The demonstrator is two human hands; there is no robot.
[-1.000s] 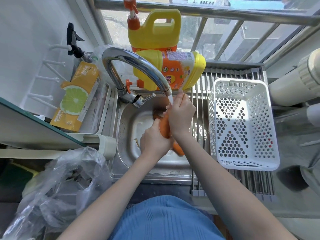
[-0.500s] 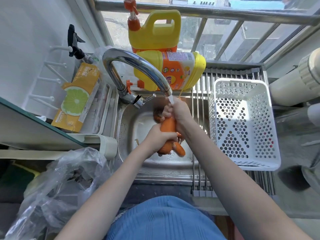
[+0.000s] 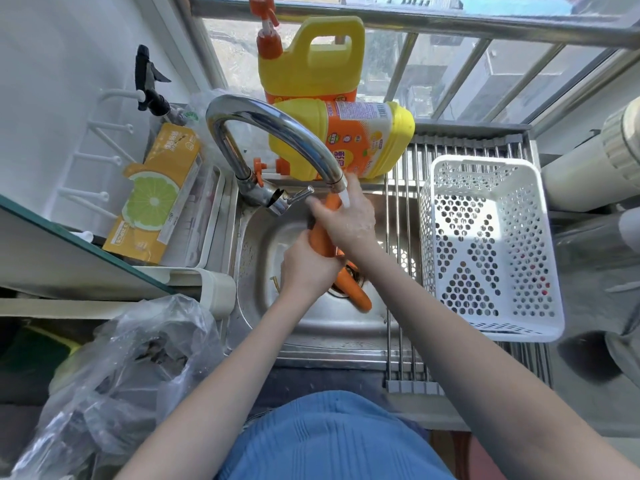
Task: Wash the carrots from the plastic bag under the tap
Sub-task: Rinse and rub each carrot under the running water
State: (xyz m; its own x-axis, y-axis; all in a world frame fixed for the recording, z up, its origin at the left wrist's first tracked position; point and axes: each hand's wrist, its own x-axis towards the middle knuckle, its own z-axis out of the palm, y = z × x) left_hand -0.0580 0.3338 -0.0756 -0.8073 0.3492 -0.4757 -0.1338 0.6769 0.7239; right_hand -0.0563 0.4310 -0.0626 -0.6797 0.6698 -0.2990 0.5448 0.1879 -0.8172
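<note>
An orange carrot [image 3: 322,239] stands nearly upright under the running chrome tap [image 3: 277,133], over the steel sink [image 3: 256,271]. My left hand [image 3: 306,268] grips its lower end. My right hand [image 3: 348,218] wraps round its upper part, right below the spout, with water falling on it. A second carrot [image 3: 353,289] lies in the sink bottom by the drain. The crumpled clear plastic bag [image 3: 128,368] sits on the counter at the lower left; its contents are unclear.
A white perforated basket [image 3: 485,244] rests on a metal roll-up rack [image 3: 405,237] right of the sink. Two yellow detergent jugs [image 3: 339,140] stand behind the tap. A yellow box with a lime picture [image 3: 156,192] lies to the left.
My right hand has slid up along the carrot toward the spout, and the carrot has been raised a little higher under the water. The second carrot is now uncovered.
</note>
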